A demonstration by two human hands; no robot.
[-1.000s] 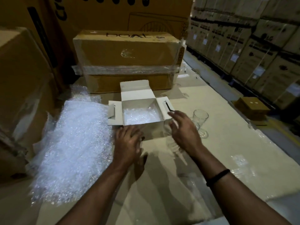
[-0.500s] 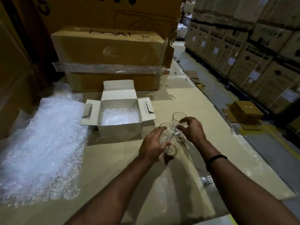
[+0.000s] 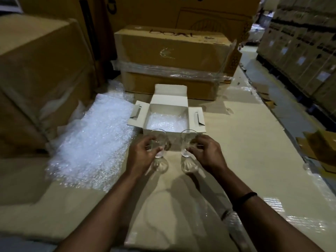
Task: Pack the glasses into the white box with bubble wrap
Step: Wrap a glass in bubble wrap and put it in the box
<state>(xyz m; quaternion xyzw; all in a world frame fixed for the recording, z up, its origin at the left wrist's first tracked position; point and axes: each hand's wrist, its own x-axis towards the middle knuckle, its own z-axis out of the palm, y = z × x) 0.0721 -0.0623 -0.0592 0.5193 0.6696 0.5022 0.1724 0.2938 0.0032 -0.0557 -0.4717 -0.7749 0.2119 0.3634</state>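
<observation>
The white box [image 3: 156, 136] stands open on the cardboard surface, flaps spread, with bubble wrap [image 3: 166, 122] lining its bottom. Just in front of it I hold two clear glasses upright and side by side. My left hand [image 3: 141, 154] grips the left glass [image 3: 159, 142]. My right hand [image 3: 207, 153] grips the right glass [image 3: 187, 142]. Both glasses sit a little above the surface, their rims level with the box's front wall.
A big sheet of bubble wrap [image 3: 91, 140] lies left of the box. Taped brown cartons [image 3: 172, 60] stand right behind it, and a large carton [image 3: 36, 79] rises at the left. Stacked cartons [image 3: 300, 51] line an aisle at the right.
Both hands have carried the glasses from the right of the box to directly in front of it, now held apart, one in each hand.
</observation>
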